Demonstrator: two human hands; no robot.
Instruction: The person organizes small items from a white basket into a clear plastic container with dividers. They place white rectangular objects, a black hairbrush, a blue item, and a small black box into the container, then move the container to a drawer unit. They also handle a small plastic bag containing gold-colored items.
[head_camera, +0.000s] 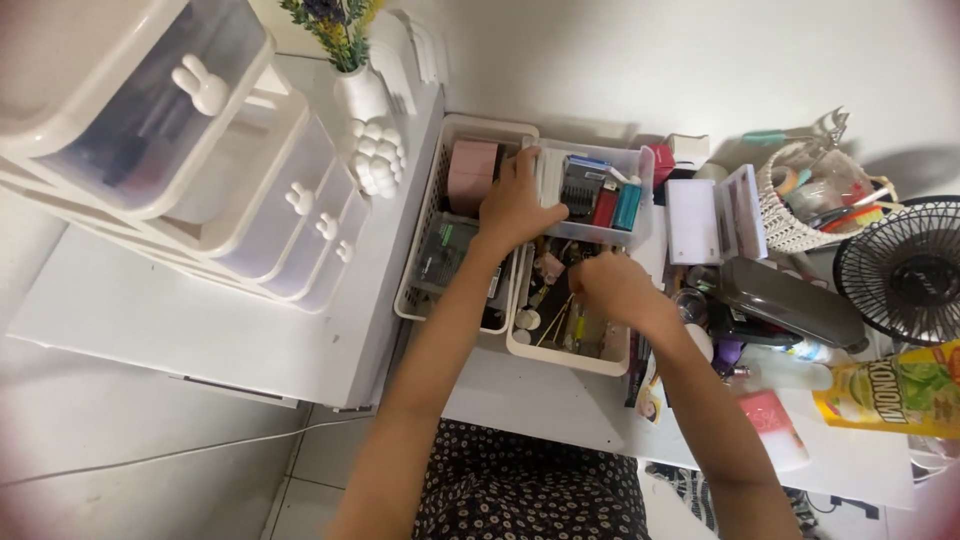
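Note:
My left hand (515, 205) grips the left rim of a small clear plastic bin (600, 195) and holds it lifted over two white baskets. The bin carries a blue box, a red box and a dark comb-like item. My right hand (612, 288) is closed inside the white basket (565, 352) beneath, among several small cosmetics and sticks; what it pinches is hidden by the fingers. The left white basket (425, 250) holds a pink box and dark packets.
A white drawer unit (200, 170) with rabbit-shaped knobs stands at left, with a white vase of flowers (358, 90). At right are a woven basket (790, 215), a black fan (905, 270), a dark case (790, 300) and a yellow-green packet (900, 390).

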